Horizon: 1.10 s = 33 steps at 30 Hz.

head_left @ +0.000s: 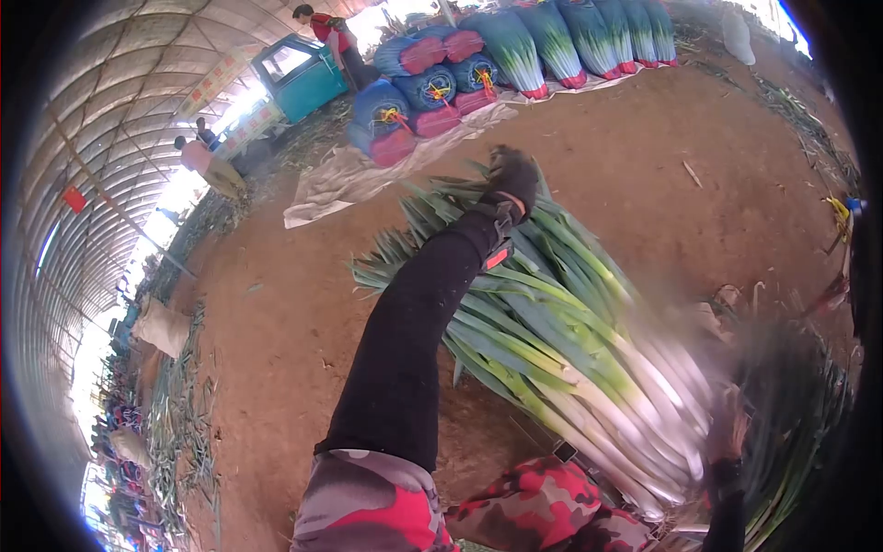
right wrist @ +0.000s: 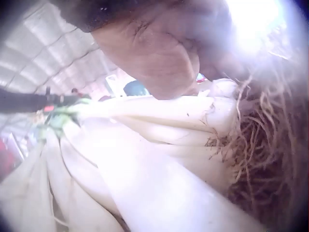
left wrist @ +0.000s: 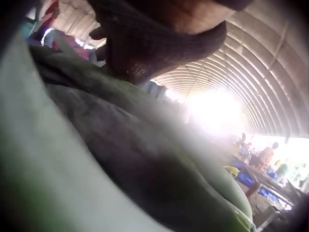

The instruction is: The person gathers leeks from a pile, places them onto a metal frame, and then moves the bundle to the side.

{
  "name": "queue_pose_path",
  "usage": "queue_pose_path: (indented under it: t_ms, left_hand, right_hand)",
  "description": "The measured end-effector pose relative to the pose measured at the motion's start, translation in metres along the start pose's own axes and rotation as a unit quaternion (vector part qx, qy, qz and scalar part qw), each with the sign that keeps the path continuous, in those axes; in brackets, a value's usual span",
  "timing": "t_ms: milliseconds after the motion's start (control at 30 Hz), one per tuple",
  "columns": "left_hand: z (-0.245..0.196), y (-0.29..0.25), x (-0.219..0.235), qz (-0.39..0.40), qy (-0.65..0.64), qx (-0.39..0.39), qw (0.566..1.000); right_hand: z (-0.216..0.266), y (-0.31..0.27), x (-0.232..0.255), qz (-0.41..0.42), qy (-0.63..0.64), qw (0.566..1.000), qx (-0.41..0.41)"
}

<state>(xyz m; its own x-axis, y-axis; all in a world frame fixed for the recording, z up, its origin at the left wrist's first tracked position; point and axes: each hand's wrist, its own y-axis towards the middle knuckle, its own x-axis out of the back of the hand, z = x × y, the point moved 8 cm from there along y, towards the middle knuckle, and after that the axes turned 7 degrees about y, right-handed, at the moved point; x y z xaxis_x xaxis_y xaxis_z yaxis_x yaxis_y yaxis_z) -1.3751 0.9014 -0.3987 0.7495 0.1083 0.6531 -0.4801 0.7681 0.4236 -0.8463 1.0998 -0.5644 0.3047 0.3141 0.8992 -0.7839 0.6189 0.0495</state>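
Observation:
A big bundle of leeks (head_left: 589, 340) lies slantwise in front of me, green leaves to the far left and white stalks to the near right. My left hand (head_left: 513, 175), in a dark glove, is at the far side of the leaves with the arm stretched across them. Broad leaves fill much of the left wrist view, and I cannot tell how those fingers close. By the root end is my right hand (head_left: 727, 425). In the right wrist view its thumb (right wrist: 166, 72) bends down onto the white stalks (right wrist: 164, 108), beside the stringy roots (right wrist: 256, 130); its other fingers are mostly hidden.
Packed blue-and-red bags of leeks (head_left: 432, 87) stand and lie on a pale sheet (head_left: 340, 184) at the back. People and a teal vehicle (head_left: 308, 87) are beyond. More leeks (head_left: 800, 432) lie at my right. Scattered leaves (head_left: 179, 423) line the left side of the dirt floor (head_left: 267, 304).

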Motion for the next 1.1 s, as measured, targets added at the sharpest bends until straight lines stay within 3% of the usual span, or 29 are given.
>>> queue_pose_path:
  t_ms: [33, 100, 167, 200, 233, 333, 400, 467, 500, 567, 633, 667, 733, 933, 1033, 1100]
  left_hand:
    - [-0.009, 0.008, 0.004, -0.116, 0.008, 0.018, 0.993]
    - [-0.048, 0.026, 0.034, -0.090, 0.074, -0.015, 0.993]
    - [-0.087, 0.031, 0.057, -0.071, -0.196, -0.105, 0.972]
    - [-0.123, 0.036, 0.029, 0.064, -0.220, -0.170, 0.958]
    - [-0.152, 0.030, -0.008, 0.197, -0.241, -0.231, 0.922]
    - [-0.190, 0.003, -0.090, 0.349, -0.186, -0.275, 0.876]
    - [-0.209, 0.008, -0.152, 0.350, -0.154, -0.321, 0.867]
    - [-0.196, 0.007, -0.165, 0.363, -0.132, -0.326, 0.863]
    - [-0.184, 0.009, -0.153, 0.373, -0.129, -0.312, 0.864]
    - [-0.173, 0.012, -0.141, 0.373, -0.121, -0.303, 0.869]
    - [-0.165, 0.010, -0.140, 0.370, -0.113, -0.300, 0.872]
    - [-0.161, 0.010, -0.139, 0.364, -0.109, -0.299, 0.875]
    - [-0.155, 0.009, -0.134, 0.350, -0.094, -0.300, 0.883]
    - [-0.123, 0.017, -0.079, 0.251, 0.024, -0.308, 0.917]
    - [-0.112, 0.008, -0.036, 0.186, 0.123, -0.317, 0.922]
    - [-0.105, -0.005, -0.013, 0.147, 0.188, -0.324, 0.916]
  right_hand:
    - [0.001, 0.000, -0.006, -0.028, -0.009, 0.999, 0.039]
    - [0.012, 0.002, -0.008, -0.051, 0.017, 0.992, 0.116]
    - [0.024, 0.010, 0.002, -0.035, 0.146, 0.983, 0.108]
    - [0.030, 0.013, 0.006, -0.018, 0.234, 0.969, 0.082]
    - [0.033, 0.010, 0.009, -0.043, 0.245, 0.965, 0.076]
    - [0.016, 0.010, 0.006, -0.089, 0.208, 0.960, 0.163]
    - [-0.022, 0.012, -0.019, -0.046, 0.293, 0.953, 0.057]
    - [0.004, 0.016, -0.004, -0.046, 0.259, 0.955, 0.138]
    - [0.009, 0.016, -0.001, -0.042, 0.247, 0.961, 0.118]
    - [0.029, 0.009, 0.023, -0.071, 0.400, 0.914, 0.011]
    - [0.036, 0.011, 0.025, -0.079, 0.376, 0.923, 0.036]
    - [0.029, 0.015, 0.019, -0.076, 0.272, 0.952, 0.115]
    - [0.035, 0.015, 0.015, -0.065, 0.165, 0.966, 0.187]
    - [0.042, 0.013, 0.018, -0.057, 0.171, 0.973, 0.146]
    - [0.011, 0.012, 0.002, -0.042, 0.192, 0.974, 0.109]
    - [0.007, 0.013, -0.003, -0.052, 0.193, 0.969, 0.143]
